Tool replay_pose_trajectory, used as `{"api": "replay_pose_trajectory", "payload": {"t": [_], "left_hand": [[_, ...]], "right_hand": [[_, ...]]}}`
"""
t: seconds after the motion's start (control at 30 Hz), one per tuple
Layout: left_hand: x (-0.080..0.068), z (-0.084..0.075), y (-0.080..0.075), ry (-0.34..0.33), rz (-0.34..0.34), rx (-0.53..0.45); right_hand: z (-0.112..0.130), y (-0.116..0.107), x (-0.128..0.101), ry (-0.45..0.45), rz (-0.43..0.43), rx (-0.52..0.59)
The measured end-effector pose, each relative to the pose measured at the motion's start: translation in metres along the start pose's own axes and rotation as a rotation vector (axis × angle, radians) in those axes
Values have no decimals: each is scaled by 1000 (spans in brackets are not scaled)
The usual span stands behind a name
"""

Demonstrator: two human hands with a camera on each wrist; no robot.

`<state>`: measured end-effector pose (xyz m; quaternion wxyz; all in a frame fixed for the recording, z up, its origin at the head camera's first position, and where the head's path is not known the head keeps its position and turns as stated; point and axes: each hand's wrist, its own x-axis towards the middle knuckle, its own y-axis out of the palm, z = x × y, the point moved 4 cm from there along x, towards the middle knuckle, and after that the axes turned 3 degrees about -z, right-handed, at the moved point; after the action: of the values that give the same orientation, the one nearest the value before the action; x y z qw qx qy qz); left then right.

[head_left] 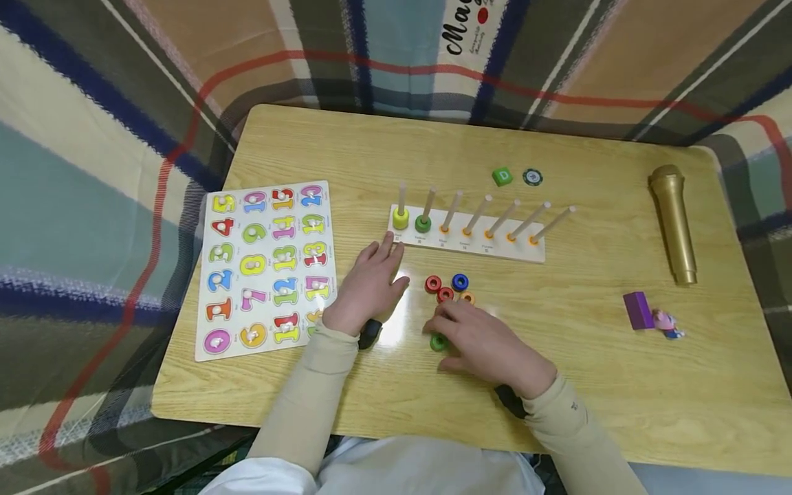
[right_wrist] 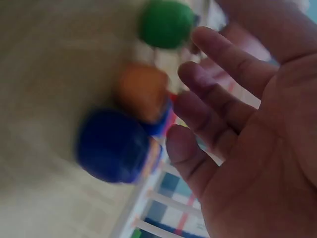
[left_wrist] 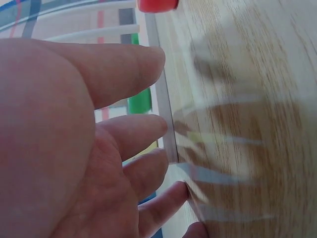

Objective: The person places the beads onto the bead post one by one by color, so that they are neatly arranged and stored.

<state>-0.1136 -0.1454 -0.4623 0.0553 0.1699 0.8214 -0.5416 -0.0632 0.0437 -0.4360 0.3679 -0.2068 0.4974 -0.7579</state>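
1. Head view, far left: a number puzzle board (head_left: 266, 265) lies flat on the wooden table (head_left: 619, 385), well apart from the work.
2. Next, the left hand (head_left: 369, 285) rests palm down with straight, relaxed fingers and holds nothing; its fingertips reach the near end of the peg board (head_left: 532, 256). It would do well to press that base steady.
3. On the peg board, a yellow-green ring (head_left: 400, 219) sits on the first peg and a green ring (head_left: 423, 223) on the second; the other five pegs carry no such ring.
4. In front of the board lies a loose cluster: red ring (head_left: 433, 284), blue ring (head_left: 460, 282), an orange ring (head_left: 467, 298) and a green one (head_left: 438, 342), small, chunky and glossy.
5. The right hand (head_left: 489, 344) lies over the cluster, fingers loosely spread in the wrist view, gripping nothing that I can see. A clean pinch by thumb and forefinger on one ring's rim, hole kept level, would serve best.
6. Far right: a gold microphone (head_left: 673, 223) and a purple block (head_left: 638, 310).
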Motion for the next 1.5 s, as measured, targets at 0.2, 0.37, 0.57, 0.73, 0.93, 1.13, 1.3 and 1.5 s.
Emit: {"api": "replay_pose_trajectory", "payload": {"t": [0.2, 0.37, 0.57, 0.73, 0.93, 1.13, 1.3, 1.5], "left_hand": [[-3, 2, 2, -4, -18, 9], [-2, 3, 3, 5, -33, 22], [1, 0, 3, 21, -35, 54], [1, -2, 0, 32, -40, 61], [-1, 1, 1, 18, -42, 53], [-2, 1, 5, 32, -48, 19], [-1, 1, 4, 39, -41, 15], [-2, 2, 3, 14, -10, 23]], "right_hand": [[8, 13, -3, -52, -53, -90], [3, 1, 7, 9, -86, -77], [-2, 2, 9, 1, -66, -119], [-8, -28, 20, 46, -224, -44], [-19, -87, 58, 181, -564, 99], [-29, -100, 91, 333, -650, 104], [-36, -99, 99, 365, -634, 25], [-37, -99, 97, 322, -639, 19]]}}
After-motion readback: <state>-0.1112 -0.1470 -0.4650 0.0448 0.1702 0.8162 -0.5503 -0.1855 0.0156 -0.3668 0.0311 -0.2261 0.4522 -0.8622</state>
